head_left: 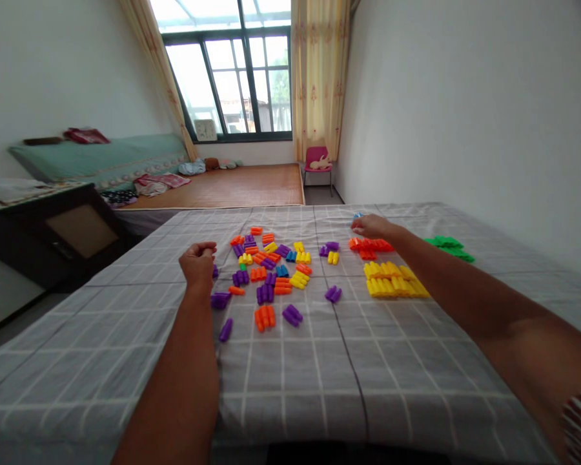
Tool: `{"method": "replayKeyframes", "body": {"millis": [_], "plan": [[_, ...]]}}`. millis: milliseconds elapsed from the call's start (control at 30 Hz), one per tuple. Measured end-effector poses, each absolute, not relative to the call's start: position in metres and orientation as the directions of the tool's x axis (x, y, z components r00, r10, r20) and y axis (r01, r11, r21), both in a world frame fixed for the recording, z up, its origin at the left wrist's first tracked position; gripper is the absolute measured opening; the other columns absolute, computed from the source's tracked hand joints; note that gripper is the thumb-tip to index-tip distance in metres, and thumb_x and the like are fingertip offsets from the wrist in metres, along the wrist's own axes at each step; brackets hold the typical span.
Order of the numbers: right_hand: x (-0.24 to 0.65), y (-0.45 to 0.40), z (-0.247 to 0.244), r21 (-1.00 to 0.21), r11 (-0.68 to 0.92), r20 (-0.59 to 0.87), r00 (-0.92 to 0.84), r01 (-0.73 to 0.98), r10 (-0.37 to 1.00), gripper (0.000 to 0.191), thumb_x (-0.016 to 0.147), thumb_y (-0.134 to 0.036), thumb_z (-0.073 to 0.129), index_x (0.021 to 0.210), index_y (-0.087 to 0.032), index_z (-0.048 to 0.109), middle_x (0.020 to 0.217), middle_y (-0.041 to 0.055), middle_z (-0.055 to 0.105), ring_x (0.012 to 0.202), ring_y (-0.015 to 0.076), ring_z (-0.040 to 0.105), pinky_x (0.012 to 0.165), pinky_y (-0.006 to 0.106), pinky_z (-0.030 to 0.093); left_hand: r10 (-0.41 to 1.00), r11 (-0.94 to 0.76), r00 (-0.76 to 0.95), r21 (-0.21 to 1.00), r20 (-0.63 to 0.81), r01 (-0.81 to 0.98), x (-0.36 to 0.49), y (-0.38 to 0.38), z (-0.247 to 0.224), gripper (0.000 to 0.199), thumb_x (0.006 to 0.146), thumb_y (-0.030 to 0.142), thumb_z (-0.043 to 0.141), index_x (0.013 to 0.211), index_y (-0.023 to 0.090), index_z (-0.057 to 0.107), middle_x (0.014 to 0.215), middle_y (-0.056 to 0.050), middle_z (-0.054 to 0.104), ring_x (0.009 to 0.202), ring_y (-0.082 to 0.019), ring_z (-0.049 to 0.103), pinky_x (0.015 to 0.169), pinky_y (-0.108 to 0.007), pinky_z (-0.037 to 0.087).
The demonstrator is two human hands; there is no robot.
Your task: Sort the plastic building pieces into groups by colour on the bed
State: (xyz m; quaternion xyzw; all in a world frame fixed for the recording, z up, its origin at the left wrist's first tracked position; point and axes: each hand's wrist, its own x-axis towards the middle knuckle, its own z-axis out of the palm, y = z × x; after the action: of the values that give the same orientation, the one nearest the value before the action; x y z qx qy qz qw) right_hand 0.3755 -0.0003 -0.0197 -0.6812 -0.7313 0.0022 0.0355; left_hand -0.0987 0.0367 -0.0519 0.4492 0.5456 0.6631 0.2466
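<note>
My right hand (372, 226) reaches to the far side of the table, its fingers closed at a small blue plastic piece (357, 216). Just nearer than this hand lies a row of orange-red pieces (368, 246), and nearer still a double row of yellow pieces (394, 280). At the left of a loose mix of pieces, my left hand (197, 261) is held closed with its fingers curled in. Whether it holds anything is hidden. Purple pieces (220, 299) lie close to its wrist, with orange pieces (265, 318) further right.
A grey checked cloth (300, 374) covers the table. Green pieces (449, 248) lie beyond my right forearm. Single purple pieces (334, 294) sit between the mix and the rows. Behind the table are a bed (252, 184), a pink chair (317, 158) and a dark cabinet (43, 239).
</note>
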Motion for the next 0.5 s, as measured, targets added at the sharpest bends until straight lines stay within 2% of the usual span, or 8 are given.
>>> {"method": "replayKeyframes", "body": {"millis": [67, 167, 267, 500], "plan": [[0.375, -0.003, -0.021, -0.042, 0.091, 0.002, -0.091, 0.995, 0.996, 0.037, 0.075, -0.044, 0.066, 0.107, -0.026, 0.072, 0.103, 0.0047, 0.073, 0.090, 0.0202, 0.066, 0.075, 0.027, 0.049, 0.819, -0.289, -0.468, 0.943, 0.333, 0.165, -0.098, 0.037, -0.052, 0.021, 0.059, 0.019, 0.053, 0.073, 0.015, 0.068, 0.062, -0.001, 0.062, 0.056, -0.012, 0.058, 0.053, -0.021, 0.046], [0.373, -0.003, -0.025, -0.014, 0.099, -0.075, -0.100, 0.995, 0.992, 0.046, 0.068, -0.042, 0.072, 0.111, -0.025, 0.070, 0.109, 0.0053, 0.071, 0.097, 0.0226, 0.065, 0.076, 0.028, 0.049, 0.819, -0.298, -0.463, 0.941, 0.339, 0.162, -0.099, 0.038, -0.053, 0.021, 0.059, 0.019, 0.053, 0.073, 0.015, 0.068, 0.062, -0.001, 0.062, 0.058, -0.012, 0.059, 0.054, -0.021, 0.047], [0.375, 0.001, -0.028, 0.009, 0.078, -0.060, -0.077, 0.997, 0.995, 0.046, 0.069, -0.041, 0.072, 0.111, -0.025, 0.070, 0.111, 0.0053, 0.071, 0.099, 0.0236, 0.064, 0.076, 0.029, 0.049, 0.818, -0.294, -0.464, 0.941, 0.339, 0.168, -0.100, 0.039, -0.054, 0.022, 0.059, 0.019, 0.053, 0.074, 0.015, 0.068, 0.063, -0.001, 0.063, 0.059, -0.012, 0.059, 0.055, -0.021, 0.047], [0.378, 0.006, -0.033, -0.037, 0.081, -0.102, -0.085, 0.996, 0.991, 0.042, 0.071, -0.036, 0.071, 0.109, -0.019, 0.071, 0.106, 0.0072, 0.072, 0.095, 0.0224, 0.065, 0.078, 0.027, 0.048, 0.818, -0.298, -0.467, 0.942, 0.336, 0.155, -0.099, 0.038, -0.053, 0.021, 0.059, 0.019, 0.053, 0.073, 0.014, 0.068, 0.062, -0.001, 0.063, 0.058, -0.012, 0.059, 0.054, -0.021, 0.047]]}}
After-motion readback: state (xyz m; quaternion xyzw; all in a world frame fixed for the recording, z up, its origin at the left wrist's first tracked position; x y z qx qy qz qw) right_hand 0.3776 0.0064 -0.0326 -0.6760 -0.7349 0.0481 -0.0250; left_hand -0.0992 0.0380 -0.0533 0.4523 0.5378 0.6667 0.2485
